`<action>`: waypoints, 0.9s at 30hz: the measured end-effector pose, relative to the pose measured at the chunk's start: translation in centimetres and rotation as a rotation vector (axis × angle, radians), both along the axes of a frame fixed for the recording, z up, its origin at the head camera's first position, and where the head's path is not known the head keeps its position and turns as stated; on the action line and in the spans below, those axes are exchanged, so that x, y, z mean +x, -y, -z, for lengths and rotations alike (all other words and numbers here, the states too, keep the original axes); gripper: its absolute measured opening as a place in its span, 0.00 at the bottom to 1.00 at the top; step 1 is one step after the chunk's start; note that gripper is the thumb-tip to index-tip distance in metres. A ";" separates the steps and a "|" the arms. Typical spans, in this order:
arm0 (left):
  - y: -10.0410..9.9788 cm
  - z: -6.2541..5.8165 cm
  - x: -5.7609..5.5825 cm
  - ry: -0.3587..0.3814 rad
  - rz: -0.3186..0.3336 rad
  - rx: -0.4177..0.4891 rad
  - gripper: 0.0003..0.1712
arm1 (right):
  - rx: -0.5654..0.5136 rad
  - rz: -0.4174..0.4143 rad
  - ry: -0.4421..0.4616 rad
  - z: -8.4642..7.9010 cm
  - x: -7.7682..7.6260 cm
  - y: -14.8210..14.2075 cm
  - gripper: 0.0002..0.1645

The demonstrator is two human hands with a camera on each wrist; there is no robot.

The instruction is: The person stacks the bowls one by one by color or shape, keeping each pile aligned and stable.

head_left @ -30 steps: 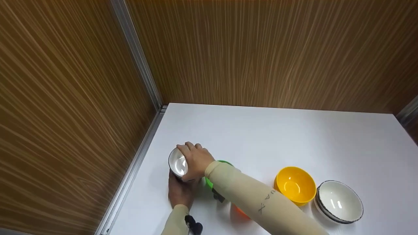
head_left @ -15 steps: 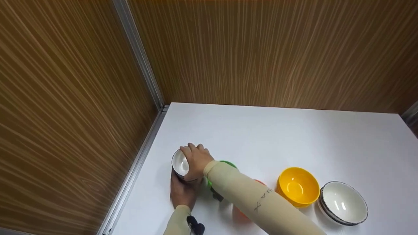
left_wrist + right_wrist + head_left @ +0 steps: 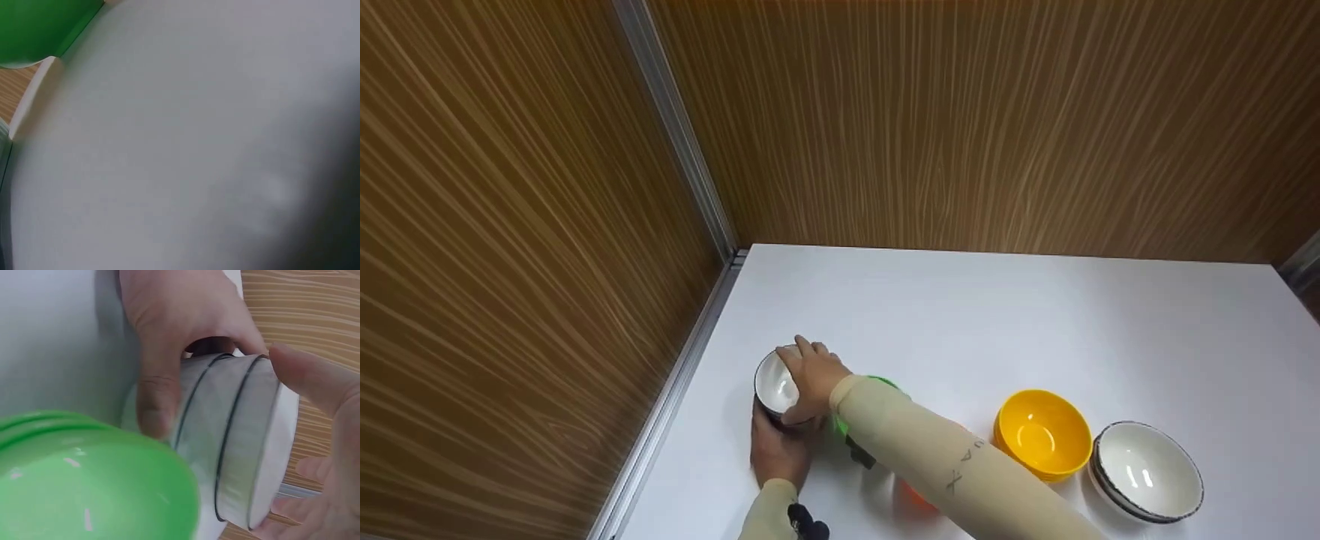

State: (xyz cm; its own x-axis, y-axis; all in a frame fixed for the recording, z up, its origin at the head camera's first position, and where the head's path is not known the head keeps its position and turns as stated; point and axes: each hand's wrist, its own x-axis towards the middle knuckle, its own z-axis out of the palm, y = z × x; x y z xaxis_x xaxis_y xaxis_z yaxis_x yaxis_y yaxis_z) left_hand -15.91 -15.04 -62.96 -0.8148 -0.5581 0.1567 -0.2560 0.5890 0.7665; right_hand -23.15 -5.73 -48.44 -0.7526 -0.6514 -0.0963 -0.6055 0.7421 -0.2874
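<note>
A stack of white bowls point(image 3: 774, 384) with dark rims stands at the left of the table. My left hand point(image 3: 780, 454) grips its lower part from the near side, the thumb lying along the bowl walls in the right wrist view. Over the top bowl point(image 3: 256, 444) my right hand point(image 3: 814, 382) spreads its fingers and thumb, holding it by the rim. Green bowls point(image 3: 95, 478) sit just right of the stack, mostly hidden by the right forearm in the head view. The left wrist view catches only a green bowl point(image 3: 45, 28) and tabletop.
Under the right forearm an orange bowl point(image 3: 915, 499) partly shows. Yellow bowls point(image 3: 1042, 435) and another stack of white bowls point(image 3: 1147, 472) stand to the right. Wood-patterned panels point(image 3: 960, 127) wall the white table point(image 3: 960, 322) at the back and left.
Both hands stay on the white stack with hardly any shift. The head view has moved slightly, displacing the whole scene a little.
</note>
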 end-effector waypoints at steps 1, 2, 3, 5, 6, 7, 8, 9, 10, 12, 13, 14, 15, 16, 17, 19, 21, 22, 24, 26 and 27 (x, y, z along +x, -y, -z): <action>0.0 0.0 0.0 -0.005 -0.003 0.002 0.67 | -0.008 -0.009 0.010 -0.4 0.0 -0.4 0.60; 0.1 0.1 -0.1 -0.006 -0.003 0.003 0.67 | -0.018 -0.022 0.017 -0.9 -0.1 -0.9 0.59; 0.1 0.1 -0.2 -0.008 -0.008 0.012 0.68 | -0.032 -0.038 0.017 -1.6 -0.2 -1.4 0.58; 0.3 0.1 -0.5 -0.015 -0.015 0.026 0.69 | -0.070 -0.072 0.005 -3.2 -0.3 -2.7 0.57; 0.5 0.1 -0.5 -0.018 -0.019 0.033 0.70 | -0.087 -0.088 -0.005 -4.2 -0.4 -3.5 0.57; 0.7 0.1 -0.6 -0.023 -0.017 0.038 0.70 | -0.107 -0.105 -0.018 -5.1 -0.5 -4.4 0.56; 0.9 0.2 -0.7 -0.027 -0.014 0.044 0.70 | -0.131 -0.117 -0.030 -6.0 -0.5 -5.4 0.56; 1.2 0.2 -0.8 -0.031 -0.014 0.053 0.70 | -0.156 -0.126 -0.041 -6.7 -0.5 -6.4 0.56; 1.5 0.3 -0.9 -0.035 -0.011 0.056 0.71 | -0.184 -0.131 -0.054 -7.4 -0.5 -7.6 0.55; 2.2 0.4 -1.2 -0.036 -0.010 0.064 0.72 | -0.235 -0.131 -0.084 -8.6 -0.5 -9.9 0.54; 2.5 0.4 -1.5 -0.037 -0.010 0.070 0.72 | -0.258 -0.124 -0.096 -9.0 -0.6 -11.2 0.54; 2.9 0.5 -1.7 -0.039 -0.009 0.077 0.73 | -0.280 -0.111 -0.111 -9.4 -0.6 -12.5 0.53; 3.2 0.5 -2.0 -0.041 -0.002 0.084 0.73 | -0.298 -0.099 -0.128 -9.7 -0.6 -13.8 0.52; 3.5 0.5 -2.2 -0.045 0.012 0.088 0.73 | -0.315 -0.082 -0.150 -9.9 -0.7 -15.2 0.52; 3.8 0.5 -2.5 -0.055 0.033 0.094 0.74 | -0.329 -0.064 -0.170 -10.1 -0.7 -16.6 0.52; 4.5 0.6 -2.7 -0.081 0.090 0.114 0.75 | -0.360 -0.024 -0.205 -10.1 -0.7 -19.3 0.51; 5.4 0.4 -2.9 -0.100 0.159 0.140 0.76 | -0.387 0.021 -0.244 -9.9 -0.6 -22.0 0.50; 5.9 0.2 -2.9 -0.100 0.191 0.150 0.77 | -0.403 0.047 -0.260 -9.6 -0.6 -23.3 0.50; 6.8 -0.6 -2.9 -0.078 0.238 0.169 0.78 | -0.435 0.101 -0.291 -8.9 -0.3 -25.8 0.49; 7.6 -1.8 -2.9 -0.047 0.253 0.177 0.78 | -0.466 0.153 -0.316 -8.1 0.0 -28.3 0.49; 8.0 -2.5 -2.8 -0.038 0.254 0.172 0.78 | -0.482 0.179 -0.327 -7.7 0.2 -29.4 0.48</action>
State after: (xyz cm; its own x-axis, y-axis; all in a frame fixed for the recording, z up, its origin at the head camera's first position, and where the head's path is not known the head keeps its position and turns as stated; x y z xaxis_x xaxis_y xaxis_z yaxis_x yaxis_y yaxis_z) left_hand -18.76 -23.04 -60.50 -0.9269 -0.3586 0.1112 -0.0862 0.4916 0.8665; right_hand -22.98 23.71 -40.70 -0.7951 -0.4248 0.4329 -0.5971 0.6731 -0.4362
